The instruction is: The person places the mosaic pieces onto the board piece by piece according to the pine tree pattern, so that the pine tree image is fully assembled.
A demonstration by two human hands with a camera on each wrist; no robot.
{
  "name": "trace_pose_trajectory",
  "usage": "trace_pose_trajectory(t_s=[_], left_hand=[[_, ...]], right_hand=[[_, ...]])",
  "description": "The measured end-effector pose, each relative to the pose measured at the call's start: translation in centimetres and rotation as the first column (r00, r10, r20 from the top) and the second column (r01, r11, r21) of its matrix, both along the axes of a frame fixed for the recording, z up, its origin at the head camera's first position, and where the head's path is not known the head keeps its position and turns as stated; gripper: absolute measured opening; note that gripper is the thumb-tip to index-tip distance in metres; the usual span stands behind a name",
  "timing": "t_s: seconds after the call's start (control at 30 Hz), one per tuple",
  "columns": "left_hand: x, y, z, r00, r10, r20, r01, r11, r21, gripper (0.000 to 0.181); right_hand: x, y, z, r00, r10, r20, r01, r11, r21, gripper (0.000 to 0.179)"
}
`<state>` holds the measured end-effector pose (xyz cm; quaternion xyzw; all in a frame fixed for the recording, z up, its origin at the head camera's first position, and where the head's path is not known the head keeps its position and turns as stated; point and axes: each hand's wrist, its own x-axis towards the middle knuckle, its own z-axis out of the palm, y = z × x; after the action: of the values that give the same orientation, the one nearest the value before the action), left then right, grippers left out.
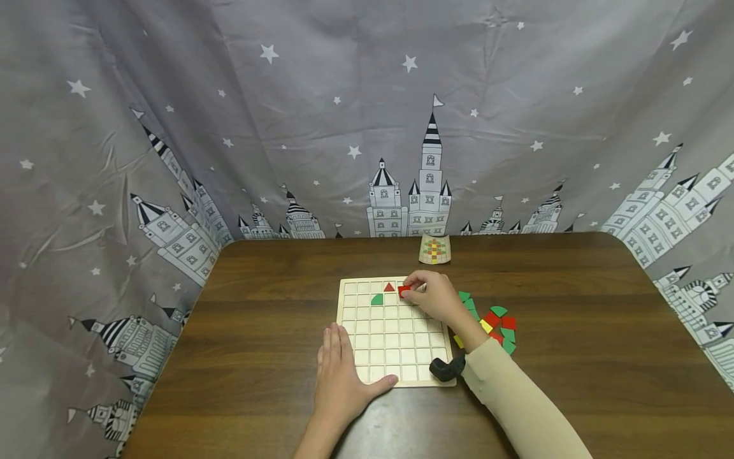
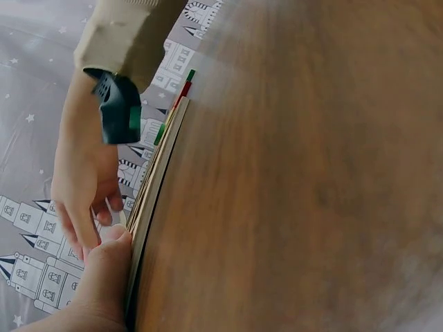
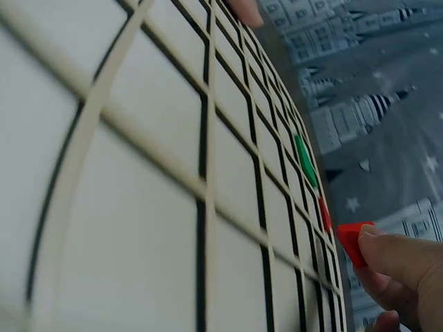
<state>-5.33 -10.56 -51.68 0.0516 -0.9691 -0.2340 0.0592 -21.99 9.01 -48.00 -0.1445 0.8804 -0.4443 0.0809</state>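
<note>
A pale wooden grid board lies on the table. My left hand rests at its near left corner, fingers straight along the left side and thumb on the front edge; that thumb also shows in the left wrist view. Over the board's far row, my right hand pinches a small red tile between thumb and fingers. The tile looks square, though its outline is partly covered. Just left of it, a red triangle tile lies in a cell, with a green quarter-round tile one row nearer.
Several loose green, red and yellow tiles, including a red one, lie right of the board, partly behind the right forearm. A small pattern card stands near the table's back edge. A grey castle-print curtain hangs behind.
</note>
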Motion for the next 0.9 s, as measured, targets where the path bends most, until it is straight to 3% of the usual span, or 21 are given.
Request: trace_pose_trajectory(t_s=[0.27,0.7,0.9], left_hand=[[0.1,-0.1,-0.2,1.0,0.001,-0.002,-0.001,1.0,-0.005,0.139],[0.0,-0.1,-0.3,0.999,0.004,-0.046,-0.004,1.0,-0.011,0.139],[-0.1,0.0,-0.3,1.0,-0.004,-0.016,0.004,1.0,-0.006,0.139]], right_hand=[[0.4,-2.2,-0.2,0.999,0.032,-0.044,-0.03,0.998,0.046,0.013],[0.3,-2.5,-0.5,0.996,0.037,-0.076,-0.028,0.993,0.111,0.015],[0.3,-2.8,-0.6,0.996,0.054,-0.069,-0.045,0.991,0.127,0.012]])
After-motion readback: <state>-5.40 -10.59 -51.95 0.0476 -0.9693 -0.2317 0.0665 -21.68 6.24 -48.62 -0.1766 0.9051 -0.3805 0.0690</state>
